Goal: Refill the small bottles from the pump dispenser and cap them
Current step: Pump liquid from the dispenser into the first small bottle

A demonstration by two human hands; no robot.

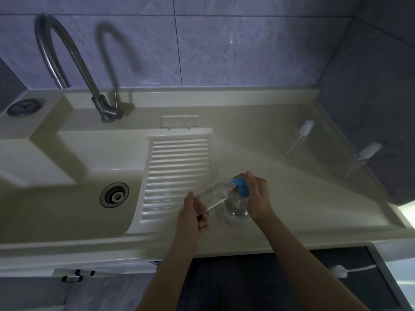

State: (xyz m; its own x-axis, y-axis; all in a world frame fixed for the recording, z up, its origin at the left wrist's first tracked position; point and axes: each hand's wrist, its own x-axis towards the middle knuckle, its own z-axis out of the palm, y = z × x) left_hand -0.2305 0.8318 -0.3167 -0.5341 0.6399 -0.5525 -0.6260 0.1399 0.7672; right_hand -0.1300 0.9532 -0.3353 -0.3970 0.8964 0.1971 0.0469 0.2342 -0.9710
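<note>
A pale table (292, 209) with a sink (78, 198) fills the view. Right of the sink, a clear small bottle (213, 195) lies tilted; left hand (193, 212) fingers curl round its base. Right hand (258, 196) presses the blue pump dispenser (241, 187) at the bottle's mouth.

Glossy cream table (280, 225) with ribbed washboard (177, 171); brushed metal faucet (67, 57); clear plastic bottle (213, 196); blue plastic pump head (241, 187); smooth marbled wall tiles (224, 48).

2 bare forearms, no sleeves or jewellery, left hand (193, 212), right hand (258, 198).
</note>
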